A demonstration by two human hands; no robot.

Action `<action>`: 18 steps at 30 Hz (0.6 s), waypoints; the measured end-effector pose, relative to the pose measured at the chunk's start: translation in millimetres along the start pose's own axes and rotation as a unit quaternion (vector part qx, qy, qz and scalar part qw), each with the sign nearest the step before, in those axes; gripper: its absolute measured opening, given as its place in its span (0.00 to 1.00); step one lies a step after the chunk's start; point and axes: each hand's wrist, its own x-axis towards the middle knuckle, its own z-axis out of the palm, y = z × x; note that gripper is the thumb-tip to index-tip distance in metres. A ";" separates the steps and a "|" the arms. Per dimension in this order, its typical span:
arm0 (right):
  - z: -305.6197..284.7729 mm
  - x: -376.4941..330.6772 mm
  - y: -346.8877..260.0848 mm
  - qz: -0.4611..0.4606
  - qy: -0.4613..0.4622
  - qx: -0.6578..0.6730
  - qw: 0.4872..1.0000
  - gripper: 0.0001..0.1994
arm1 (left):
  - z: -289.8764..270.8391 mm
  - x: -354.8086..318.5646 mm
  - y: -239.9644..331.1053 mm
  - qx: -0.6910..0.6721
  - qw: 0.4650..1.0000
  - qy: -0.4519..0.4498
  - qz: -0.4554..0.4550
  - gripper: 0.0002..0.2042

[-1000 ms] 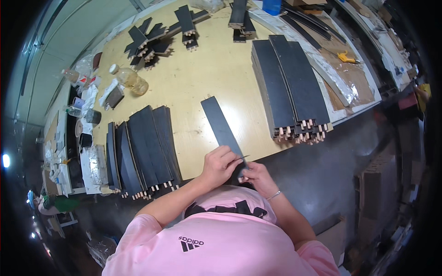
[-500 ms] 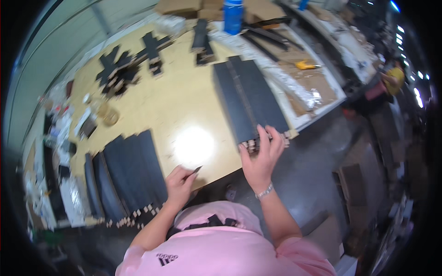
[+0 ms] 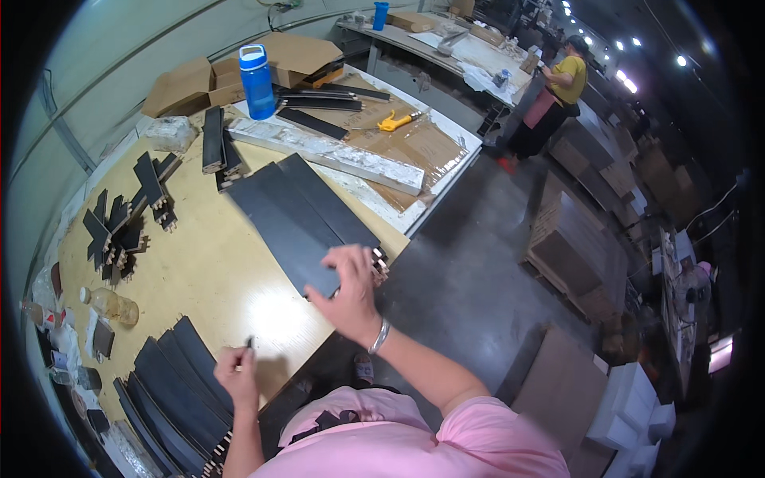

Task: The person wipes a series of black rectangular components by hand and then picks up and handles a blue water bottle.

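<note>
My left hand (image 3: 238,376) is closed in a pinch on a small dark pointed piece (image 3: 250,342), whose kind I cannot make out. It is above the table's near edge, beside a fanned row of dark boards (image 3: 171,390). My right hand (image 3: 351,291) is open, thumb and fingers apart, over the near end of a stack of dark flat boards (image 3: 291,215). Whether its fingertips touch the boards I cannot tell. Pale, stepped wooden ends (image 3: 381,267) stick out at that stack's near right corner.
Crossed piles of short dark boards (image 3: 115,231) lie at the far left of the pale table (image 3: 231,263). Behind stand a blue bottle (image 3: 256,84) and an open carton (image 3: 295,57). A yellow-handled tool (image 3: 396,121) lies on cardboard. Another person (image 3: 554,99) stands beyond, near stacked boxes (image 3: 578,255).
The view has swung right, bringing the other person and aisle further in. My right hand has spread its fingers at the stack's end. My left hand still holds the small dark piece.
</note>
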 end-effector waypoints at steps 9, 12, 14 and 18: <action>57.5 -146.2 -16.8 0.035 -0.192 0.166 0.967 0.22 | -44.0 45.5 -12.6 -0.245 0.921 0.136 -0.270 0.06; 65.3 -168.0 10.9 -0.001 -0.222 0.055 0.973 0.24 | -8.5 45.3 9.1 -0.328 0.852 0.060 -0.403 0.06; 58.4 -166.2 17.4 0.035 -0.234 0.046 0.971 0.25 | 4.0 37.0 -22.2 -0.302 0.877 -0.058 -0.370 0.06; 51.2 -175.5 18.6 0.131 -0.219 0.052 0.966 0.25 | 10.5 55.5 -62.5 -0.070 0.962 -0.068 -0.253 0.04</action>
